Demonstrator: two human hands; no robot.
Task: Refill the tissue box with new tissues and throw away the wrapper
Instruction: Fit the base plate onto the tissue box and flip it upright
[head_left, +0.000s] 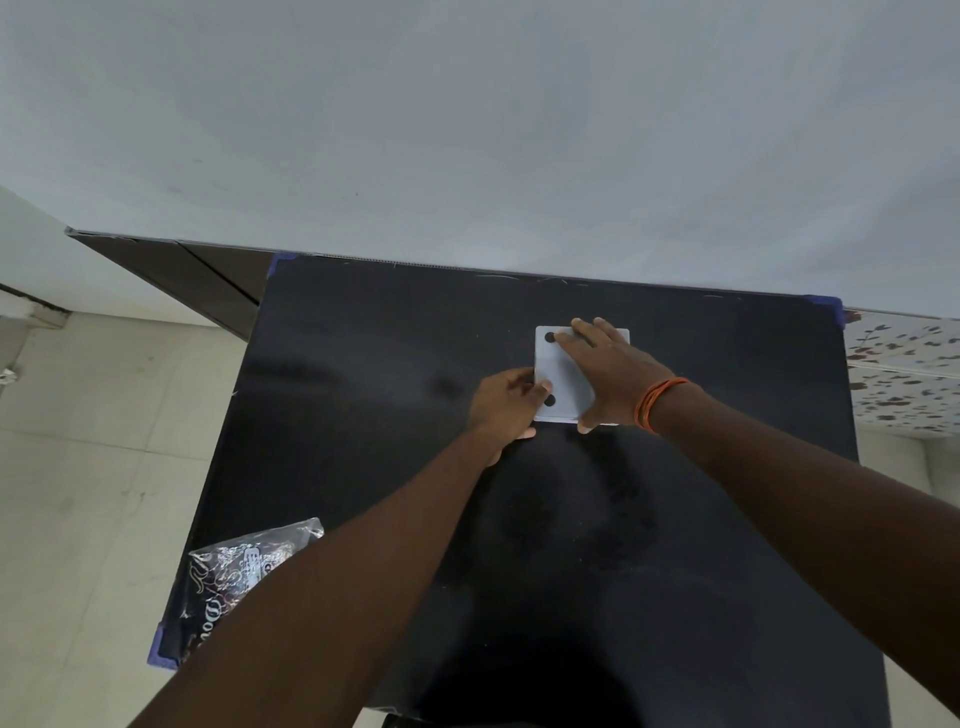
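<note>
On the far half of the black table, near the wall, a flat square pale grey tissue box is seen lying with a smooth matte face upward; two small dark round marks are visible along its left side. The right hand is laid palm-down over the right part of this face, its fingers spread moderately and extended toward the far left corner, one fingertip touching the upper dark mark, while the thumb is hooked over the near edge. The left hand is set against the left edge of the box, its fingers loosely curled, the thumb tip resting on the face just above the lower dark mark; whether the edge is actually pinched cannot be told. An orange thread band is worn around the right wrist. At the near left corner of the table, a crumpled transparent plastic wrapper with white ornamental print is observed, partly hidden behind the left forearm and well apart from the box. The tabletop is glossy, faintly smudged, with blue tape at its corners. Pale floor tiles are seen on the left.
</note>
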